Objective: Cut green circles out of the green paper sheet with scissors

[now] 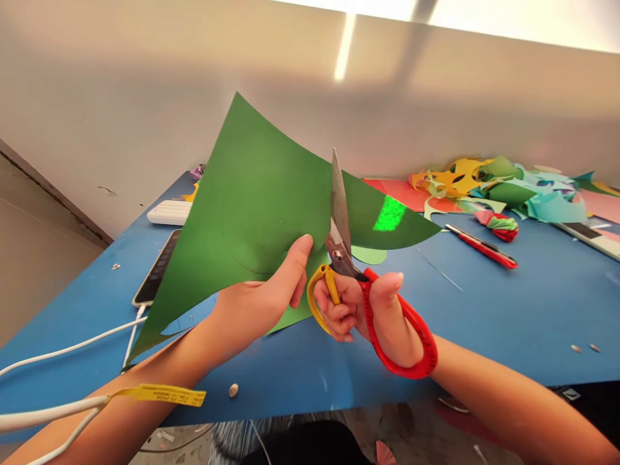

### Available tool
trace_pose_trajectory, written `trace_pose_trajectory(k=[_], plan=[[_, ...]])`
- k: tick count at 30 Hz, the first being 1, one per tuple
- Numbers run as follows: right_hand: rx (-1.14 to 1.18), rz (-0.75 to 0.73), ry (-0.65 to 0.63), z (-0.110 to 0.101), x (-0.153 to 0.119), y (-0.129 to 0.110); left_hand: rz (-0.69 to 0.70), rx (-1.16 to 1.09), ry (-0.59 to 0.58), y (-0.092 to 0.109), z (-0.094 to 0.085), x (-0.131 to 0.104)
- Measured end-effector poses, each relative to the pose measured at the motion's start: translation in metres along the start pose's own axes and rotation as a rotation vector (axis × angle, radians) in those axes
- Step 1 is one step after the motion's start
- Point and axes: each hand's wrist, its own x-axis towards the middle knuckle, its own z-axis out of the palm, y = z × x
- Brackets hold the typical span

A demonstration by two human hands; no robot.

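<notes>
A large sheet of dark green paper (271, 187) is held up over the blue table, with a faint curved line on its face. My left hand (285, 274) pinches its lower edge, thumb on the near side. In my right hand (358, 307) is a pair of scissors (341, 219) with one red and one yellow handle loop; their blades point upward at the paper, to the right of my left thumb. Part of the lower blade is hidden behind the paper. Beneath the sheet lies a lighter green piece of paper (293, 315).
A red utility knife (484, 247) lies on the blue table (484, 323) at right. Behind it are colourful paper scraps (460, 177) and a red-green paper roll (502, 226). At left are a phone (154, 274), a white device (168, 212) and a white cable (72, 344) near my left arm.
</notes>
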Motion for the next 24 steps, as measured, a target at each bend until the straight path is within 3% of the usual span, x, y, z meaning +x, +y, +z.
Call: trace_pose_trajectory(k=[8, 19, 24], plan=[[0.006, 0.006, 0.010, -0.001, -0.001, 0.000, -0.096, 0.123, -0.020, 0.003, -0.003, 0.004], [-0.030, 0.005, 0.028, -0.001, 0.001, -0.001, -0.072, 0.114, 0.016, 0.013, -0.006, 0.005], [-0.007, -0.008, 0.018, 0.001, 0.002, -0.002, -0.080, 0.130, -0.039, 0.014, -0.008, 0.007]])
